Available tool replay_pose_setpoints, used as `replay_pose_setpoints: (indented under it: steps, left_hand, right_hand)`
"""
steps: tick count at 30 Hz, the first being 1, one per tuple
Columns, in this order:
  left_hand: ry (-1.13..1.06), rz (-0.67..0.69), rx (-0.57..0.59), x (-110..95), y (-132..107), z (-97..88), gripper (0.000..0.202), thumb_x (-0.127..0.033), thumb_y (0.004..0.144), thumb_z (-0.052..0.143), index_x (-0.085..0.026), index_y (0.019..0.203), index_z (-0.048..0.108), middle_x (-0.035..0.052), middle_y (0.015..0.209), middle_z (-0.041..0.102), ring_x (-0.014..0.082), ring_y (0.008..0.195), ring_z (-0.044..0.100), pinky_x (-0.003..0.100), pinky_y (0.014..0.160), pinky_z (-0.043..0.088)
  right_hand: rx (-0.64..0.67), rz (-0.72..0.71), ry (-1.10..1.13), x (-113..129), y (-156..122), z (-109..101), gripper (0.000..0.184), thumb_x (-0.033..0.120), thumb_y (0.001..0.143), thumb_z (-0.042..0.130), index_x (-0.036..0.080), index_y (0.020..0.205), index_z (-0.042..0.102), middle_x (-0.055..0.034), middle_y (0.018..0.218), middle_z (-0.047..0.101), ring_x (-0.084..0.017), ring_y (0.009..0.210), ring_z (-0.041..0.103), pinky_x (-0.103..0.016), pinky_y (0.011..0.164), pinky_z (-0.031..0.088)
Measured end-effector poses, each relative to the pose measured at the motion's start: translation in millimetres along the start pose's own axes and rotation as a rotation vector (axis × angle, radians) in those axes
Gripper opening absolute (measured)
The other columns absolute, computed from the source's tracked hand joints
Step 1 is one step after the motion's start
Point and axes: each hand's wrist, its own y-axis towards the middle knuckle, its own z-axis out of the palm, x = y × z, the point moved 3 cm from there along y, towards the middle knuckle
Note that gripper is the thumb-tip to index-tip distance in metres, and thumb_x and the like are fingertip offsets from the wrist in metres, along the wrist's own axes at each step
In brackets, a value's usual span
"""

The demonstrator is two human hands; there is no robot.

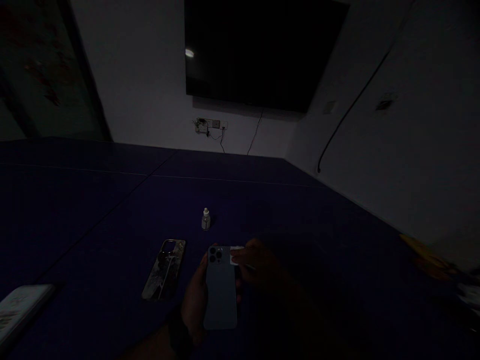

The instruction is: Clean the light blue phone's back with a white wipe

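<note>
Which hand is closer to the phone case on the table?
Left hand: it holds the phone, next to the phone case. Right hand: farther away, on the phone's other side.

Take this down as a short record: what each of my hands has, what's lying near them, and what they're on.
Left hand: holds a pale blue smartphone, back up, three camera lenses showing
Right hand: holds a white pad, cloth or similar, against the phone's top corner
Beside phone: patterned phone case, lying flat to its left
Beyond phone: small dropper bottle, upright
Lower left: flat pale object, too dim to identify
Surface: dark blue table
</note>
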Motion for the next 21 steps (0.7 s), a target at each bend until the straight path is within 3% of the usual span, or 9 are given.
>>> replay_pose_setpoints:
  steps: [5,9,15,21]
  left_hand:
    - [-0.012,0.034,-0.030,0.8,1.4,-2.6,0.060,-0.064,0.088,0.056,-0.014,0.122,0.062,0.0122,0.080,0.075,0.0265,0.061,0.072,0.036,0.059,0.055]
    - [-0.053,0.096,-0.027,-0.3,2.2,-4.1,0.053,-0.058,0.090,0.058,-0.017,0.125,0.060,0.0098,0.083,0.075,0.0233,0.061,0.071,0.033,0.059,0.054]
    - [0.012,-0.036,-0.024,0.8,0.2,-1.6,0.068,-0.072,0.085,0.052,-0.011,0.112,0.065,0.0172,0.085,0.075,0.0285,0.062,0.072,0.040,0.061,0.055]
    - [-0.042,0.106,-0.079,-3.4,1.0,1.5,0.058,-0.060,0.090,0.056,-0.016,0.129,0.058,0.0106,0.082,0.075,0.0241,0.060,0.070,0.036,0.059,0.054]
  right_hand:
    - [-0.025,-0.042,-0.046,4.0,5.5,4.5,0.033,0.011,0.090,0.057,0.021,0.120,0.064,-0.0091,0.121,0.073,-0.019,0.094,0.067,-0.036,0.080,0.052]
    - [-0.039,-0.133,0.057,10.4,6.1,9.9,0.026,0.011,0.089,0.058,0.021,0.112,0.066,-0.0070,0.113,0.076,-0.016,0.091,0.070,-0.033,0.079,0.051]
    - [-0.069,-0.024,-0.031,0.9,4.9,2.2,0.030,0.010,0.089,0.056,0.021,0.115,0.066,-0.0088,0.115,0.075,-0.020,0.095,0.069,-0.036,0.081,0.051]
    - [0.026,-0.042,0.015,5.8,2.9,14.1,0.028,0.014,0.088,0.060,0.025,0.112,0.068,-0.0075,0.117,0.075,-0.019,0.090,0.068,-0.035,0.078,0.052]
